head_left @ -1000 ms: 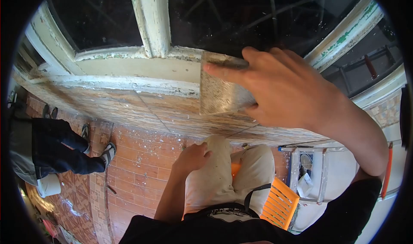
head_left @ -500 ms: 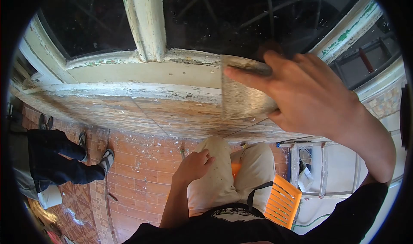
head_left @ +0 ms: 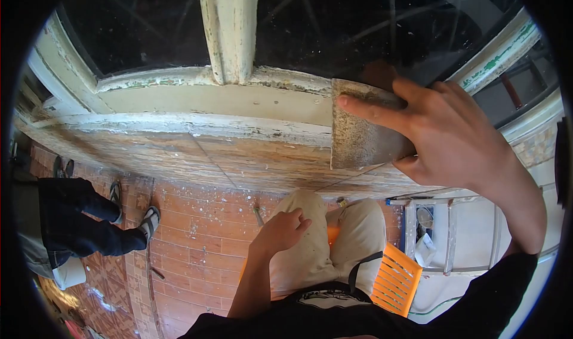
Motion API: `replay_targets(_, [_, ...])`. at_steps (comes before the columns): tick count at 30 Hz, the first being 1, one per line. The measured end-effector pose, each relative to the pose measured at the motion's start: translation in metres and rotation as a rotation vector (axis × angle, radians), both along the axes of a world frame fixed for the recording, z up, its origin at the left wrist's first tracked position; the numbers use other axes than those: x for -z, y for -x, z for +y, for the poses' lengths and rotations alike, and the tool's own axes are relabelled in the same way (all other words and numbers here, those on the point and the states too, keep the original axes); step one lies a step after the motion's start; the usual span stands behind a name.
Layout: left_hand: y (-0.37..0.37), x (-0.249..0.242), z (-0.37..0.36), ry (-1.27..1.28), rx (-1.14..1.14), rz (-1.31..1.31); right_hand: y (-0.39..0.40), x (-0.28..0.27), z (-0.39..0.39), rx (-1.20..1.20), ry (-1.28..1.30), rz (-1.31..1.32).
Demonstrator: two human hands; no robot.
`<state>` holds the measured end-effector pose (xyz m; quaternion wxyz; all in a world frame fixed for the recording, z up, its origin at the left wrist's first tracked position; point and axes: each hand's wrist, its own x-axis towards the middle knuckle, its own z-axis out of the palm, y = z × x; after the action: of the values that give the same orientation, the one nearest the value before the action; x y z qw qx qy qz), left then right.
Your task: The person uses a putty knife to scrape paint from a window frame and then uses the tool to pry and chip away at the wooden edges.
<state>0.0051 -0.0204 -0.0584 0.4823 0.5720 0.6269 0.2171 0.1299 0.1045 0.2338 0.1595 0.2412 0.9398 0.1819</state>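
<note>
The right hand (head_left: 456, 136) holds a scraper (head_left: 358, 142), its index finger (head_left: 370, 112) on the blade, at the worn window frame (head_left: 221, 103). The left hand (head_left: 285, 230) lies over the left thigh (head_left: 307, 255). Pale flecks (head_left: 206, 219) dot the tiled floor (head_left: 197, 258) near another person's legs (head_left: 89, 219).

I'm in what looks like a home under repair: a window frame (head_left: 233, 46) with flaking paint, tiled floor (head_left: 191, 249) strewn with pale flecks (head_left: 194, 222), a ladder (head_left: 449, 237), a plastic chair (head_left: 396, 279).

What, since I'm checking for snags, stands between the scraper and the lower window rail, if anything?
Nothing visible: the scraper, in the right hand, overlaps the lower window rail in this view, with no object showing between. Whether they touch, I cannot tell.
</note>
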Motion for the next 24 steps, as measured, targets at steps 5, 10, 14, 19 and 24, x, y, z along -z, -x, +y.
replay_targets(5, [-0.008, 0.001, 0.001, 0.005, 0.042, -0.035, 0.002, 0.003, -0.001, -0.078, -0.090, 0.004])
replay_targets(10, [-0.004, 0.017, -0.004, -0.063, 0.017, 0.044, -0.002, 0.002, -0.002, -0.080, -0.104, -0.051])
replay_targets(14, [-0.006, 0.020, 0.002, -0.083, 0.011, 0.029, 0.001, 0.001, -0.003, -0.070, -0.101, -0.048])
replay_targets(19, [-0.009, 0.023, -0.002, -0.118, 0.032, -0.015, -0.003, -0.003, 0.001, -0.001, -0.056, -0.089])
replay_targets(24, [-0.008, 0.014, 0.003, -0.109, -0.092, 0.053, 0.000, -0.001, 0.002, -0.044, -0.054, -0.024])
